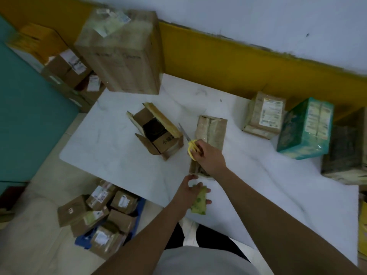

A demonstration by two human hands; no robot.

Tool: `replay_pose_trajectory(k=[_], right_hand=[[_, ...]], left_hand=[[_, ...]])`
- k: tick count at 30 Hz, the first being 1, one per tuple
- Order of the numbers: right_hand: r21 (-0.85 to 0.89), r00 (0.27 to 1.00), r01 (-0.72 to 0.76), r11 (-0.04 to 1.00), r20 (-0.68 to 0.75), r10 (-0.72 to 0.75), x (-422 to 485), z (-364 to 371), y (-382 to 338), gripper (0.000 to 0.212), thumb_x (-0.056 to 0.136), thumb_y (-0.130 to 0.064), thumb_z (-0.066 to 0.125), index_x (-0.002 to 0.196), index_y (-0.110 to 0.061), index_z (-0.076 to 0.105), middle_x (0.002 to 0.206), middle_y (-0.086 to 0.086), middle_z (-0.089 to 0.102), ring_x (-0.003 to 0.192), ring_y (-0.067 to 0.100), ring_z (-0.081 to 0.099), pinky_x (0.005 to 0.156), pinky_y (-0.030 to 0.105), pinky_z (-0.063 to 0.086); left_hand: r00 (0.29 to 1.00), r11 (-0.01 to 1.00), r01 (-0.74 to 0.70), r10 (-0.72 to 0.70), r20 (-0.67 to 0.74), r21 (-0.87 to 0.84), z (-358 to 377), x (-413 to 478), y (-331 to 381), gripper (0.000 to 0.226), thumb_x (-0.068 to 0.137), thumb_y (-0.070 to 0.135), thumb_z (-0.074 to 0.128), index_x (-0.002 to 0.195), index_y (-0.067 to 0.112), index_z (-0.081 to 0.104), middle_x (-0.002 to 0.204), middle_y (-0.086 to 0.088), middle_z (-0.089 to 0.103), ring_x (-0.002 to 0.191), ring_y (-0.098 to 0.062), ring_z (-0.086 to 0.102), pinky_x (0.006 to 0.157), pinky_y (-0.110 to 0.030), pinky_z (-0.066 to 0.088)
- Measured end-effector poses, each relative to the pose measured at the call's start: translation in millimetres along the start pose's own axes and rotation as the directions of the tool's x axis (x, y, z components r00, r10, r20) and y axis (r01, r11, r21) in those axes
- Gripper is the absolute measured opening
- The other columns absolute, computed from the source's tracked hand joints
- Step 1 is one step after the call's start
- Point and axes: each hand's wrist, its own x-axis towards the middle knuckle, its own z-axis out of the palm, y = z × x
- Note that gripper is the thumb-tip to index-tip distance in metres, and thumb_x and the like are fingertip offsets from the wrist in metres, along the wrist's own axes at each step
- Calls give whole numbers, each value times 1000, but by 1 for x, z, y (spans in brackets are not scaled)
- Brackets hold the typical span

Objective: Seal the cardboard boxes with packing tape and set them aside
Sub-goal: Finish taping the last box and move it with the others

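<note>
head cam: right hand [208, 155] is curling round yellow scissors [191, 145], fingers closed on the handles, blades poking up-left. it is sitting over a long taped box [211, 132] in the middle of the white table [119, 155]. left hand [190, 192] is pinching a small green-yellow thing [199, 203], maybe a tape piece or label, cannot tell, just beside the near end of that box.

job looks abt halfway, i think. the long box is looking wrapped in shiny tape already. an open box [156, 132] w/ flaps up and smth dark inside is sitting just left of the scissors, not sealed yet. no tape roll is showing clearly.

done-looking boxes are sitting at the right: a labelled brown box [264, 116], a teal box [303, 130]. a big brown box [123, 54] is standing at the far edge. a pile of small parcels [99, 219] is lying on the floor at left.

room is dim, wall is white over a yellow strip [218, 62].
</note>
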Motion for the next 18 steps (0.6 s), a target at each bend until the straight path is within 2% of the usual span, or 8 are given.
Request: replay_pose_trajectory(k=[2, 4, 5, 7, 9, 12, 15, 18], right_hand=[[20, 995, 66, 998, 70, -67, -4, -12, -3, 27, 88, -58, 51, 105, -37, 53, 93, -9, 64, 90, 10, 65, 85, 41, 52], [60, 991, 114, 992, 71, -118, -14, -30, -9, 19, 96, -44, 52, 102, -26, 56, 91, -6, 63, 85, 8, 63, 79, 36, 52], [17, 986, 155, 988, 60, -156, -23, -44, -10, 30, 99, -43, 48, 112, -17, 57, 101, -3, 63, 91, 13, 61, 82, 32, 49], [-29, 959, -6, 1000, 282, 14, -59, -79, -13, 51, 93, -54, 50, 127, -15, 56, 111, -7, 59, 103, 14, 56, 86, 20, 41], [-30, 860, -183, 983, 479, 175, -95, -99, 3, 46, 82, -67, 57, 104, -27, 64, 95, -11, 64, 92, 13, 61, 75, 18, 44], [-199, 725, -293, 935, 591, 353, -124, -110, 12, 50, 74, -81, 51, 93, -36, 60, 95, -9, 62, 83, 12, 61, 64, 20, 52], [-275, 624, -336, 901, 651, 432, -120, -97, 10, 65, 77, -83, 45, 113, -30, 59, 111, -6, 55, 98, 16, 57, 70, 22, 57], [-275, 572, -390, 879, 675, 466, -101, -77, 8, 80, 76, -83, 48, 125, -21, 57, 120, 0, 53, 106, 19, 54, 78, 29, 59]], left_hand=[[999, 999, -34, 33, 35, 24, 2, -5, 0, 19, 97, 4, 56, 110, 11, 45, 99, -23, 55, 80, -32, 66, 53, -48, 58], [999, 999, -35, 33, 40, 39, 4, -11, 3, 24, 96, 3, 56, 116, 9, 43, 101, -24, 55, 80, -32, 65, 53, -49, 59], [999, 998, -38, 36, 31, 53, 4, -12, 3, 28, 96, 4, 56, 120, 9, 42, 102, -24, 56, 82, -31, 65, 54, -49, 59], [998, 994, -61, 60, 14, 89, 4, -11, 6, 37, 96, 7, 58, 129, 9, 41, 103, -24, 59, 85, -30, 67, 56, -49, 59], [996, 988, -83, 81, 20, 131, 2, -10, 10, 41, 96, 10, 59, 133, 10, 41, 107, -25, 60, 89, -30, 68, 59, -51, 59], [997, 979, -75, 68, 47, 192, -3, -12, 16, 40, 96, 14, 59, 132, 14, 42, 106, -24, 64, 87, -33, 69, 66, -54, 59], [997, 969, -53, 37, 69, 241, -4, -16, 19, 40, 97, 15, 58, 133, 17, 39, 107, -24, 66, 76, -33, 70, 61, -47, 59], [997, 963, -25, 5, 74, 268, -3, -18, 21, 48, 97, 16, 59, 137, 19, 33, 112, -24, 66, 69, -31, 69, 53, -39, 58]])
